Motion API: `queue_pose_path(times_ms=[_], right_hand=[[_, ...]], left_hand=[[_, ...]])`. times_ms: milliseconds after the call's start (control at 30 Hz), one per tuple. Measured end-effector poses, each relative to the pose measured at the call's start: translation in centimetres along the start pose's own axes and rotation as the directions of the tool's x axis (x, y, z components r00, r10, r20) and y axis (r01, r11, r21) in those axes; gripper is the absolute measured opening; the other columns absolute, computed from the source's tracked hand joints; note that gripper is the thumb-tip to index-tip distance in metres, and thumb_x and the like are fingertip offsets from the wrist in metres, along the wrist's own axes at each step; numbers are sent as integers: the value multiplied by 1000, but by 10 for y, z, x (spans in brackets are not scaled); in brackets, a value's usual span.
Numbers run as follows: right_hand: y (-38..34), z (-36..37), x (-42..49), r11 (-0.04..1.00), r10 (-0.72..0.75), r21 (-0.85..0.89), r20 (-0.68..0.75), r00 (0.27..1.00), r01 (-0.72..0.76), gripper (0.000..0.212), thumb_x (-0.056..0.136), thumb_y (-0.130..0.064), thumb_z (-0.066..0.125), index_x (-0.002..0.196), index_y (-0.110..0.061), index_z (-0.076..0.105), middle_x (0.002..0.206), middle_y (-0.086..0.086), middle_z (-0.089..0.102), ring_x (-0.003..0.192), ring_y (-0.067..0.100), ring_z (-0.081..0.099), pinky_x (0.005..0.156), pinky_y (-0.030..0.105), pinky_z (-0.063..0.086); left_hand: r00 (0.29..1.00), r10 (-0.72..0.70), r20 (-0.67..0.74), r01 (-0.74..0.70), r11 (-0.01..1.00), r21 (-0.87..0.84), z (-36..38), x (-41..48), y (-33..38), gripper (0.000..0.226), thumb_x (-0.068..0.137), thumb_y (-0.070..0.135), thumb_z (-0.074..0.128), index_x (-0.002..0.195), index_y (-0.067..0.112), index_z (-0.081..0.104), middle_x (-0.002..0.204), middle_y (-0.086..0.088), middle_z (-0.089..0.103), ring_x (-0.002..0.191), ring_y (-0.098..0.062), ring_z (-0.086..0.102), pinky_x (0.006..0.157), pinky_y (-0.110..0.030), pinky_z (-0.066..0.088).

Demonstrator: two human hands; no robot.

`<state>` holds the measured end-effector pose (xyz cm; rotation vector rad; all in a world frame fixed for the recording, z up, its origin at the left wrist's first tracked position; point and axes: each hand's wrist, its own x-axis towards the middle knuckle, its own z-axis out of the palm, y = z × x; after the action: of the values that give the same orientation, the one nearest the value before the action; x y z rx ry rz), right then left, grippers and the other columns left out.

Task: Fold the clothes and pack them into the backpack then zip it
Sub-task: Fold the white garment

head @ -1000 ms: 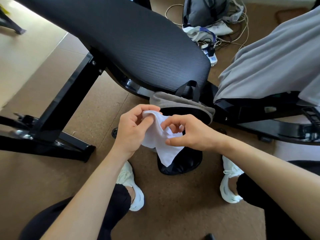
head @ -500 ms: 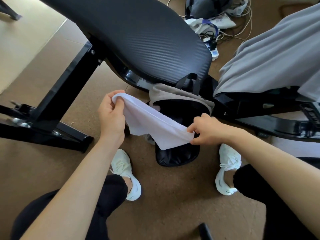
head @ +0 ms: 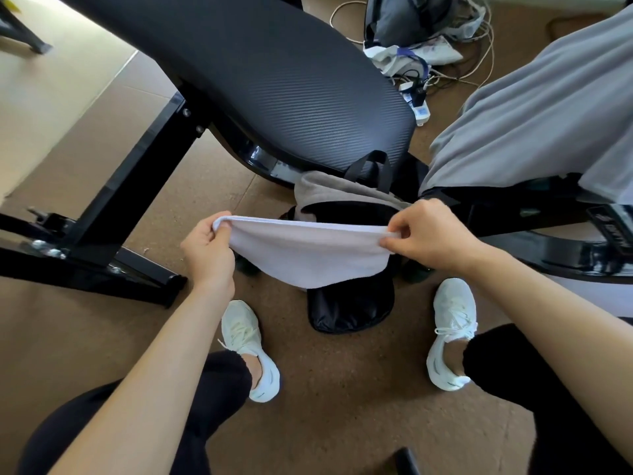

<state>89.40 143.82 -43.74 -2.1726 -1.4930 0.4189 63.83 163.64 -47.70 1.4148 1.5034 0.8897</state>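
Note:
A white cloth [head: 305,255] hangs stretched between my two hands, its top edge level and taut. My left hand [head: 209,248] pinches its left corner, and my right hand [head: 428,238] pinches its right corner. Right behind and below the cloth stands a black and grey backpack [head: 349,306] on the floor, its top open and its black handle [head: 371,166] leaning against the bench. The cloth hides much of the backpack's opening. A grey garment [head: 534,111] lies draped over the bench part at the right.
A black padded bench [head: 274,70] with a black metal frame [head: 113,214] rises over the backpack. Cables, a power strip [head: 418,104] and a dark bag [head: 404,18] lie on the floor behind. My white shoes [head: 250,351] stand either side of the backpack on brown carpet.
The cloth was bunched between my hands a second ago. My hands have moved apart and spread it out flat, and its top edge is now level.

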Motion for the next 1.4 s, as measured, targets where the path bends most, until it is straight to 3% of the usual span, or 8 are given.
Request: queue_pose_path(times_ms=[200, 400, 500, 600, 800, 900, 1067, 1400], right_hand=[[-3, -11, 3, 937, 176, 334, -189, 966, -105, 16, 83, -22, 82, 73, -15, 72, 62, -6, 65, 57, 2, 55, 61, 19, 45], [0, -11, 8, 854, 250, 501, -162, 955, -139, 20, 81, -16, 83, 91, -16, 66, 75, 10, 70, 65, 26, 64, 64, 38, 54], [7, -12, 9, 876, 279, 419, -37, 960, -238, 37, 83, -18, 82, 117, -20, 68, 77, 3, 68, 69, 14, 61, 71, 30, 51], [7, -14, 7, 918, 297, 277, -9, 955, -283, 3, 85, -21, 78, 86, -21, 76, 71, -6, 67, 64, 2, 58, 65, 22, 45], [-5, -8, 7, 717, 461, 601, -30, 887, -352, 26, 89, -20, 77, 81, 2, 64, 63, 11, 64, 41, 11, 55, 42, 25, 47], [-19, -3, 3, 674, 408, 667, 25, 913, -319, 28, 89, -17, 77, 83, 6, 63, 65, 18, 65, 45, 14, 59, 44, 26, 50], [-32, 4, 1, 658, 351, 699, 44, 935, -279, 26, 91, -22, 75, 76, -4, 66, 70, 26, 66, 53, 18, 59, 49, 30, 53], [-37, 8, -4, 741, 129, 650, 114, 985, -172, 7, 87, -9, 78, 93, -10, 76, 81, 13, 75, 71, 28, 70, 74, 48, 59]], left_hand=[[1000, 10, 20, -10, 1000, -21, 5, -2, 5, 25, 105, 17, 53, 103, 32, 73, 106, 6, 68, 106, -17, 61, 89, -39, 51], [1000, 4, 31, -3, 999, -53, 5, -2, 8, 17, 104, 23, 56, 106, 29, 72, 97, 8, 69, 93, -10, 63, 82, -34, 52], [1000, 16, 5, -16, 999, -46, 5, -5, 14, 12, 103, 23, 58, 105, 27, 69, 93, 12, 67, 87, -4, 60, 79, -29, 49], [998, 68, 5, -68, 998, -14, 5, -11, 21, 10, 102, 24, 60, 103, 27, 69, 91, 11, 67, 90, -10, 62, 79, -32, 51], [998, 27, 50, -26, 999, -23, 8, -28, 39, 4, 91, 29, 70, 88, 27, 72, 83, 4, 69, 77, -14, 63, 69, -41, 52], [987, 10, 161, -3, 999, -47, 16, -50, 50, 6, 87, 30, 73, 82, 29, 70, 82, -1, 71, 78, -21, 68, 71, -46, 57], [931, 30, 365, -3, 997, -74, 29, -86, 62, 8, 90, 16, 75, 85, 11, 70, 75, -8, 67, 62, -9, 62, 54, -19, 50], [734, -195, 651, 383, 910, -159, 37, -111, 64, 11, 94, 13, 70, 99, 4, 73, 99, -14, 78, 94, -28, 77, 77, -29, 59]])
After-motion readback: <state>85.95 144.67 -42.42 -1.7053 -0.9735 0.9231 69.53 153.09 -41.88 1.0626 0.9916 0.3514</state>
